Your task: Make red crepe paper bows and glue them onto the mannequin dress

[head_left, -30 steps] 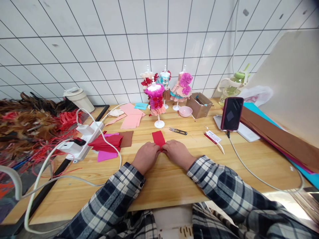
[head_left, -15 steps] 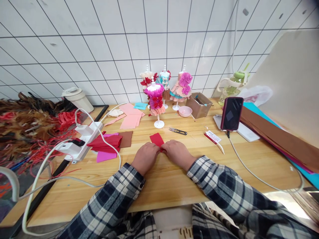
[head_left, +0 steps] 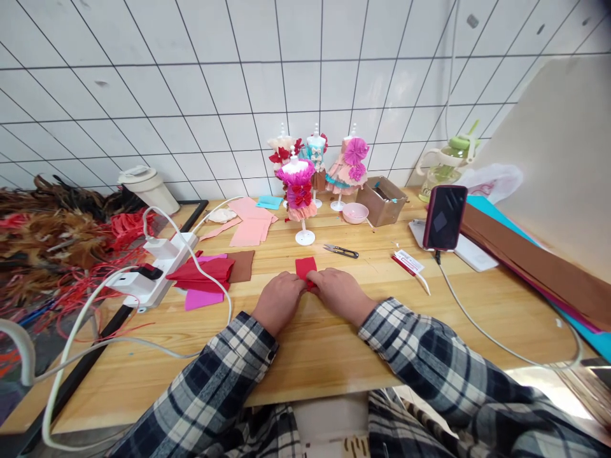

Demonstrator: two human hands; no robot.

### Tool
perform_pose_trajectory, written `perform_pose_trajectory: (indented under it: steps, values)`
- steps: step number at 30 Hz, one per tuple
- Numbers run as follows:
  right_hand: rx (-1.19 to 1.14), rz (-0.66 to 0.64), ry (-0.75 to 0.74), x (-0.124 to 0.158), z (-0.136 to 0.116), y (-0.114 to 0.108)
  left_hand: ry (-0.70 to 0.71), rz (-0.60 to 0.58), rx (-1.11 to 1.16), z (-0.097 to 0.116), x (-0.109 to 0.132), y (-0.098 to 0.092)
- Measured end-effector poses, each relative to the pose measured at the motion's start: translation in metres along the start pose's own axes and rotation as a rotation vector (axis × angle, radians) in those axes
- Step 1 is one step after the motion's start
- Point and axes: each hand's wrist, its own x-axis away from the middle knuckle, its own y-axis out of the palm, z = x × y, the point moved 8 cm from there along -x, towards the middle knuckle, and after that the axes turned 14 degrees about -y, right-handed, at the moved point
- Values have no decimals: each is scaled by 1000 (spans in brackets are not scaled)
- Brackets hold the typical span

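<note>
A small strip of red crepe paper (head_left: 305, 266) lies between my two hands at the middle of the table, its far end pointing away from me. My left hand (head_left: 281, 299) is closed with its fingertips on the strip's near left side. From the right, my right hand (head_left: 340, 291) pinches the same strip, thumb and fingers together. The strip's near end is hidden under my fingers. Just beyond lie small thread snips (head_left: 341, 251). Behind them stands a mini dress form (head_left: 301, 194) in a magenta and red paper dress.
At left are red paper pieces (head_left: 203, 273), a brown piece (head_left: 242, 266) and a power strip (head_left: 162, 267) with looping cables. Pink paper sheets (head_left: 251, 230), a pink bowl (head_left: 355, 213) and a cardboard box (head_left: 384, 202) sit farther back. A phone (head_left: 445, 218) stands at right.
The red strip has turned from leaning left to pointing nearly straight away from me, and less of it shows beyond my fingers. Both hands have stayed almost in place.
</note>
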Motion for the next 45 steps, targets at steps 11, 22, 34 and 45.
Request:
perform_pose_trajectory:
  steps: [11,22,34,45]
  values:
    - [-1,-18,-56,1,-6,-6,14,2,39,1,-1,0]
    - [-53,-27,-9,-1,1,0,-46,-9,29,-2,-2,-1]
    - [-25,-25,-14,0,1,0,2,-10,-12,0,-2,-1]
    - [-48,-6,13,0,3,3,15,70,-1,5,0,-6]
